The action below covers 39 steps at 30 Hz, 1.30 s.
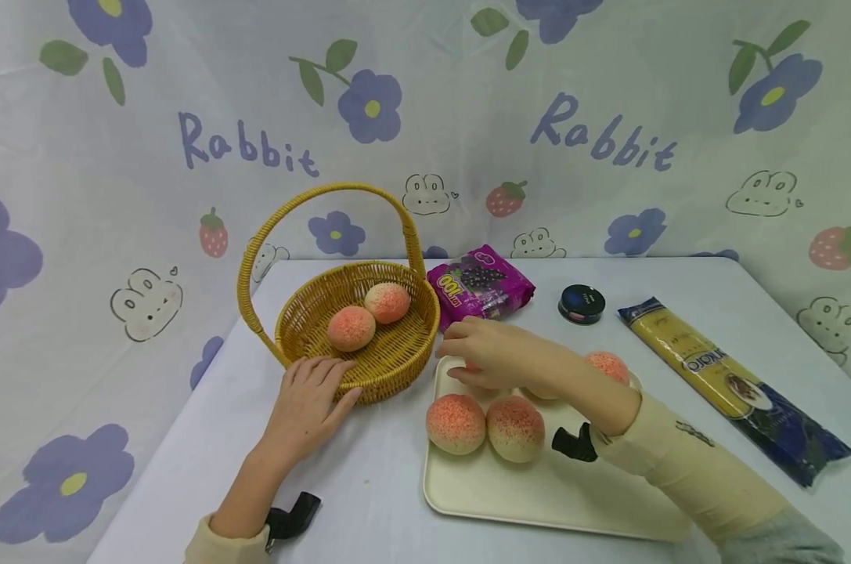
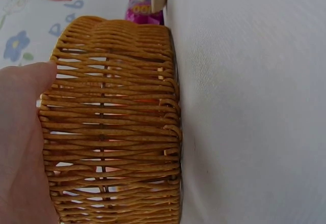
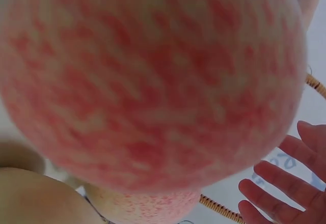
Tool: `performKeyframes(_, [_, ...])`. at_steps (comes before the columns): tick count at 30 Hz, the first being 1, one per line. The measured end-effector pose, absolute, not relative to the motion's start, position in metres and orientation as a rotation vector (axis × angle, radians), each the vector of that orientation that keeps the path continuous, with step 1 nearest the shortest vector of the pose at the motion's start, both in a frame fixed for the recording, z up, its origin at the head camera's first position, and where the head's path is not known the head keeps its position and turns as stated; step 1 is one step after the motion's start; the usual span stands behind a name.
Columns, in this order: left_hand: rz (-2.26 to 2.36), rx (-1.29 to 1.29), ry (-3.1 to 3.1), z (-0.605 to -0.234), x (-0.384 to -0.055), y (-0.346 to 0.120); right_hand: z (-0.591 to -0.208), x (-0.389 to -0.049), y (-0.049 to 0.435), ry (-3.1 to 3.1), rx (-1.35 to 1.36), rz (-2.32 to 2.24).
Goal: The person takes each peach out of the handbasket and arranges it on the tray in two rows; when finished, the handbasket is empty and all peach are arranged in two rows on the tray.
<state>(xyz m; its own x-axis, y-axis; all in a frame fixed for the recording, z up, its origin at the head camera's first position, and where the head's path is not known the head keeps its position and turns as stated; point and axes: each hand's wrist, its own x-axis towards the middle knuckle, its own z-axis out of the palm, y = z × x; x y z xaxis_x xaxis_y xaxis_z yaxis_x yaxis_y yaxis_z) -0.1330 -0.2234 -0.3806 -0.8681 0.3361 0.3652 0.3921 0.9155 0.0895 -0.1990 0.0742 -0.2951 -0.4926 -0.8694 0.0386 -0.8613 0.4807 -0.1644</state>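
My left hand (image 1: 305,403) is at the front left of a yellow wicker basket (image 1: 397,380), its fingers over the rim and its thumb along the outer wall. In the left wrist view the thumb rests at the rim of the woven basket (image 2: 112,132); the other fingers are hidden. Inside the basket lie two pink-speckled peaches (image 1: 351,328). My right hand (image 1: 492,352) hovers over the back left of a cream tray (image 1: 538,501), mostly covering a peach (image 1: 470,366). In the right wrist view its fingers (image 3: 285,180) are spread beside a large, near peach (image 3: 153,81).
Several more peaches (image 1: 456,424) lie on the tray, some partly behind my right forearm. Behind stand a purple grape-printed packet (image 1: 481,283) and a round black container (image 1: 582,304). A long blue-and-yellow packet (image 1: 731,384) lies at the right. The basket's handle (image 1: 347,186) arches high.
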Motion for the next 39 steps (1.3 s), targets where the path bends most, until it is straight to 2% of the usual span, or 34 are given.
performKeyframes(9, [-0.231,-0.542,-2.735,-0.38,-0.134,-0.223,-0.29,-0.218,0.053,2.671,-1.67,-0.19])
performKeyframes(18, [-0.238,-0.543,-2.737,-0.379,-0.133,-0.223,-0.284,-0.22,0.053,2.676,-1.722,-0.129])
performKeyframes(34, [-0.239,-0.529,-2.751,-0.379,-0.131,-0.228,-0.261,-0.23,0.033,2.658,-1.72,-0.091])
performKeyframes(39, [-0.241,-0.546,-2.749,-0.379,-0.133,-0.225,-0.257,-0.238,0.018,2.659,-1.605,0.008])
